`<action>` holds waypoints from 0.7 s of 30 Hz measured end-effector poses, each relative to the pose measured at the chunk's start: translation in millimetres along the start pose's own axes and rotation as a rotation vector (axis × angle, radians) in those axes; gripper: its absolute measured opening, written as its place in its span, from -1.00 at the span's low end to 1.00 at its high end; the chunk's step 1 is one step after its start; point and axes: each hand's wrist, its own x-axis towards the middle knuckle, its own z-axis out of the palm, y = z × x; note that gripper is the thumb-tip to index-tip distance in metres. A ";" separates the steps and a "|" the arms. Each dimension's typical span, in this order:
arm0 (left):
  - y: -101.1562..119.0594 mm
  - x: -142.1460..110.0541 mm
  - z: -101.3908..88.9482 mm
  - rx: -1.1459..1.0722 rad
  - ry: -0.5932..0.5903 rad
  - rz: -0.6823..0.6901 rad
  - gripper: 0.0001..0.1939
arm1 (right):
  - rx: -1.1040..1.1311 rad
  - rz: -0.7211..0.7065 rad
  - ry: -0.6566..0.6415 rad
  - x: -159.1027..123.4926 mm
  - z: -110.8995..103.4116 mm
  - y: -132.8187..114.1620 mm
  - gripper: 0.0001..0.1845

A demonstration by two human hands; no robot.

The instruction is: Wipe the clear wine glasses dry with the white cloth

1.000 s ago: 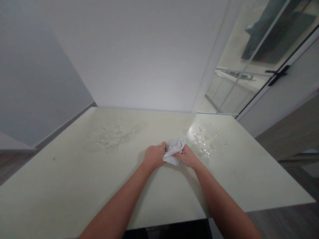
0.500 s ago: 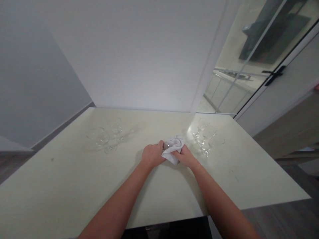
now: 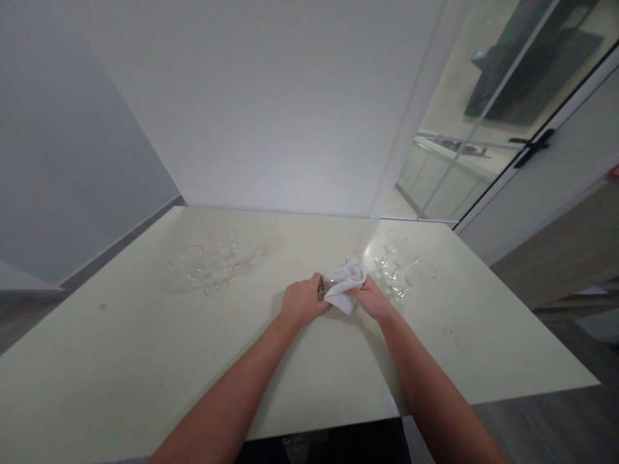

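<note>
Over the middle of the pale table (image 3: 145, 361), my left hand (image 3: 302, 303) grips a clear glass (image 3: 323, 287), of which only a sliver shows between my hands. My right hand (image 3: 373, 299) presses a white cloth (image 3: 344, 280) against that glass; the cloth covers most of it. Both hands are closed and touch each other's load.
A group of clear stemmed glasses (image 3: 206, 264) stands at the back left of the table. Another group of glasses (image 3: 403, 267) stands just right of my right hand. A white wall rises behind the table, and a glass door (image 3: 483, 116) lies at the right.
My hands and the cloth have shifted slightly right and away from me. The cloth has been turned around the glass and now bunches higher above my right hand.
</note>
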 end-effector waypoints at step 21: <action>2.6 -4.7 -5.9 0.055 -0.016 -0.021 -0.52 | -0.051 0.000 -0.147 -1.5 -0.8 -2.8 -0.62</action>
